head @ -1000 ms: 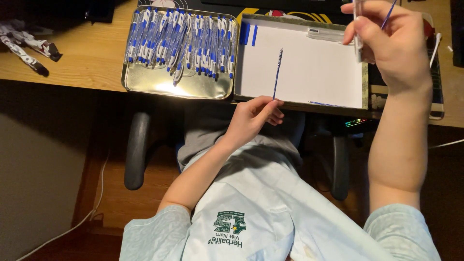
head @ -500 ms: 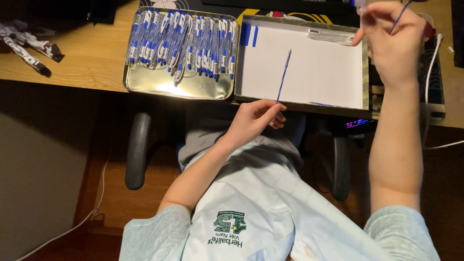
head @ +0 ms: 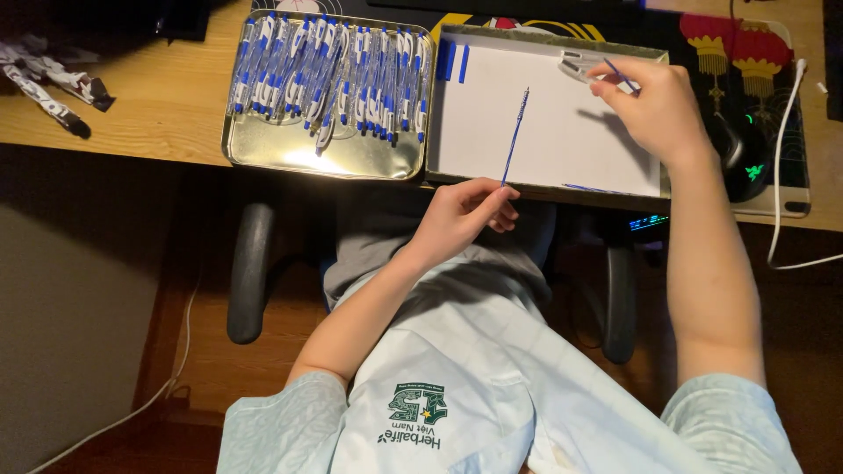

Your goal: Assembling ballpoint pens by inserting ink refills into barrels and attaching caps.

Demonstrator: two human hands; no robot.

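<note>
Left hand [head: 461,215] closed, thin blue pen refill [head: 515,136] pinched at lower end, refill slanted over white-lined tin lid [head: 544,132]. Right hand [head: 654,110] closed, second thin blue refill [head: 620,75] gripped between fingertips, held beside small white pen parts [head: 581,63] at lid's far edge. Shallow silver metal tin [head: 325,158] of blue-and-white pens [head: 334,75] set just left of lid on wooden worktop [head: 149,114].

dim room, wooden desk [head: 158,114], black chair armrests [head: 250,272], wood floor [head: 219,369].
</note>
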